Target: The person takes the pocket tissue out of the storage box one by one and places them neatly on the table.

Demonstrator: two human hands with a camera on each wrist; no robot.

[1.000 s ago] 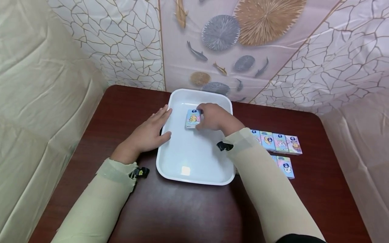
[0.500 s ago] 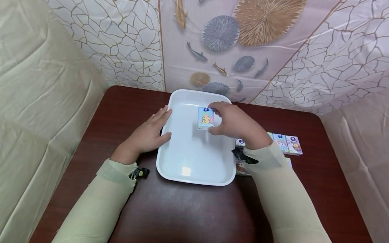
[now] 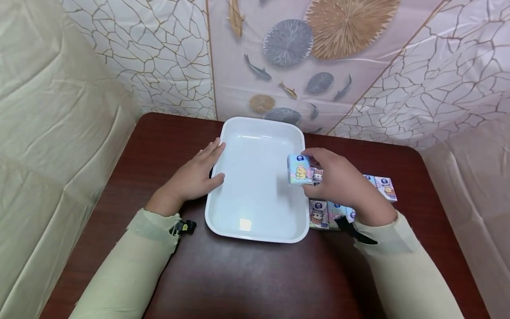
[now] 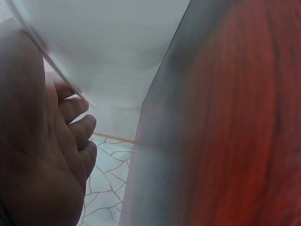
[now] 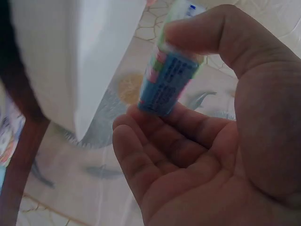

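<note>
My right hand [image 3: 342, 184] pinches a small tissue pack [image 3: 299, 170] between thumb and fingers. The pack is pale blue with a yellow cartoon figure, and it hangs above the right rim of the white tray [image 3: 255, 190]. In the right wrist view, the thumb presses one end of the pack [image 5: 164, 89] and fingertips meet the other. My left hand [image 3: 193, 175] rests at the tray's left rim, fingers straight and thumb over the edge. In the left wrist view, the fingers [image 4: 80, 129] lie along the tray's outer wall [image 4: 108, 56].
Right of the tray, similar packs lie in two rows, the far row [image 3: 385, 189] and the near row [image 3: 318, 215], partly hidden by my right hand and wrist. The dark red wooden table [image 3: 247, 283] ends at a patterned cloth wall [image 3: 279, 79] behind the tray.
My right hand has lifted the tissue pack from inside the tray and carried it right, toward the viewer, to above the right rim. The left hand has not moved.
</note>
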